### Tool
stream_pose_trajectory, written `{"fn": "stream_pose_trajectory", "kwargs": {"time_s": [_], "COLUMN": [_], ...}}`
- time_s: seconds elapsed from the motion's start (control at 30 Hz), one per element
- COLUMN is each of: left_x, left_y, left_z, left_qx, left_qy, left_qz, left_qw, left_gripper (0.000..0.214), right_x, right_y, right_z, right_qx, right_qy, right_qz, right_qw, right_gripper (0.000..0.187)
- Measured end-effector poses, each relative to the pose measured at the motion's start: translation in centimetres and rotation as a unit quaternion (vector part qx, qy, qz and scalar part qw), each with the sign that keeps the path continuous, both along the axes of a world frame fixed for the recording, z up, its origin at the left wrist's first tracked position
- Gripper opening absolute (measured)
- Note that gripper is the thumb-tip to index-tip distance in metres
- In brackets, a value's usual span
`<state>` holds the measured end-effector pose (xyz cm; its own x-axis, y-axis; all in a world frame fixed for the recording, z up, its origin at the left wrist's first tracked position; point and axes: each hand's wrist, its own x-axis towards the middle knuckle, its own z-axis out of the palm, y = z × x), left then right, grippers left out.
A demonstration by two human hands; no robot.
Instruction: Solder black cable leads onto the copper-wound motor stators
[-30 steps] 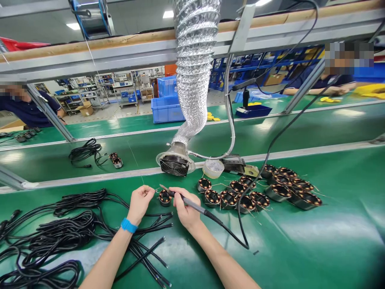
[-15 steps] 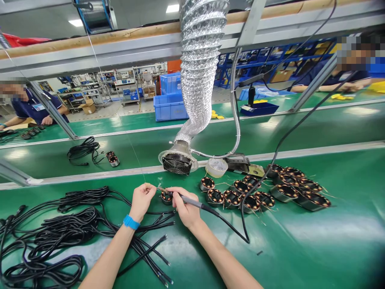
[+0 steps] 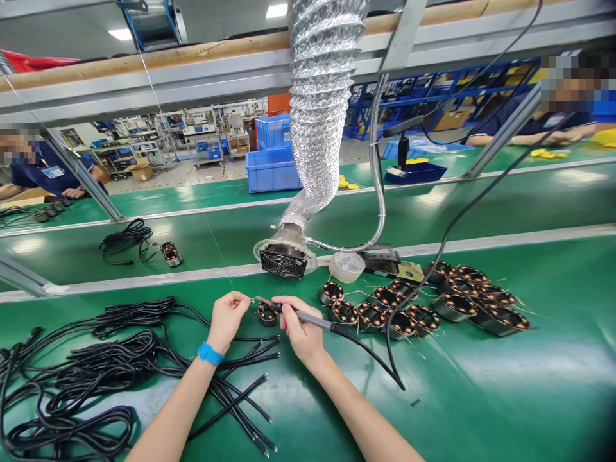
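My right hand (image 3: 302,330) is wrapped round the grey handle of a soldering iron (image 3: 308,318), whose tip points left. My left hand (image 3: 228,319), with a blue band at the wrist, is closed in a pinch. A thin solder wire (image 3: 222,258) runs down from above into its fingers. Just below the iron's tip stands a round stator (image 3: 267,313) with copper windings, partly covered by the iron and my right hand. Fine wire ends show between my left fingertips and the tip; whether they touch it I cannot tell.
Coiled black cables (image 3: 110,366) lie left. Several stators (image 3: 370,317) stand right, behind the iron's cord (image 3: 370,351). A fume extractor (image 3: 283,260) hangs ahead, beside a round container (image 3: 346,266). Beyond the ledge lies a cabled stator (image 3: 171,253). A wire spool (image 3: 151,24) hangs overhead.
My right hand and the soldering iron have shifted slightly right, away from my left fingertips. Smoke at the tip has faded. The cabled stator beyond the ledge has moved left.
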<state>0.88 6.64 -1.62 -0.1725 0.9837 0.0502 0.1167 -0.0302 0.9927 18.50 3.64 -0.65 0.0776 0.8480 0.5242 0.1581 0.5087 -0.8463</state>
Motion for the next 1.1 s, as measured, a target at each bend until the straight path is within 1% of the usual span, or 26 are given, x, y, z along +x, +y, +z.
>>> {"fn": "stream_pose_trajectory", "kwargs": {"time_s": [0.23,0.5,0.8,1.1], "left_x": [-0.01,-0.12,0.06,-0.03], "left_y": [0.03,-0.07,-0.08,-0.07], "left_z": [0.03,0.16,0.29,0.13], "left_qx": [-0.001,0.0,0.001,0.004], "left_qy": [-0.008,-0.004,-0.005,-0.005], "left_qz": [0.0,-0.002,-0.002,-0.003], "left_qw": [1.0,1.0,1.0,1.0], "left_gripper": [0.024,0.023,0.022,0.023], "right_x": [-0.16,-0.01,0.19,0.12], "right_y": [0.09,-0.08,0.06,0.04], "right_z": [-0.23,-0.09,-0.14,-0.19], "right_qx": [0.014,-0.001,0.028,0.024], "right_qy": [-0.041,-0.022,-0.034,-0.034], "right_qz": [0.012,-0.008,-0.017,-0.016], "right_qw": [0.999,1.0,0.999,0.999], "right_gripper": [0.028,0.03,0.029,0.03]}}
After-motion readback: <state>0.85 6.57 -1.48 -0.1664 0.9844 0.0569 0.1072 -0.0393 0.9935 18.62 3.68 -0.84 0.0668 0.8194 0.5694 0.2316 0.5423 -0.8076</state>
